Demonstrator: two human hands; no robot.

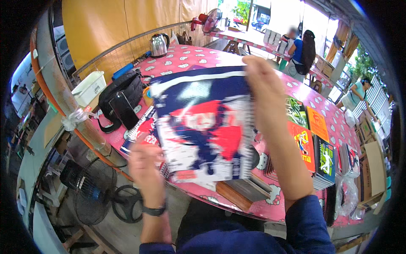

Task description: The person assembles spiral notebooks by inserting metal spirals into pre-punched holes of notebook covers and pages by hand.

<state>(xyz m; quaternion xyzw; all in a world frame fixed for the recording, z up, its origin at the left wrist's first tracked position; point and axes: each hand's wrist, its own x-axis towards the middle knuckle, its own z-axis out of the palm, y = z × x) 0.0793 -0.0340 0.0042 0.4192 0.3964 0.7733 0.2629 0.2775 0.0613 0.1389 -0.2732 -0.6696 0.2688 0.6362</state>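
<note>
**Notebook held up over the bench**

Fan on the floor sits far left, below the bench edge, with a white tub and a black bag above it on the pink patterned cover; a dark phone leans against the bag. The left hand pinches the lower left corner of a spiral notebook, fingers closed on the cover, steadying it from below. The notebook is raised off the bench, tilted toward the wearer so its blue, red and white cover faces the camera, blurred by motion. The right hand clamps the top right corner beside the wire binding, carrying most of the weight. Further right, stacks of notebooks lie in rows on the bench, covers up. A kettle stands at the far side.
</note>
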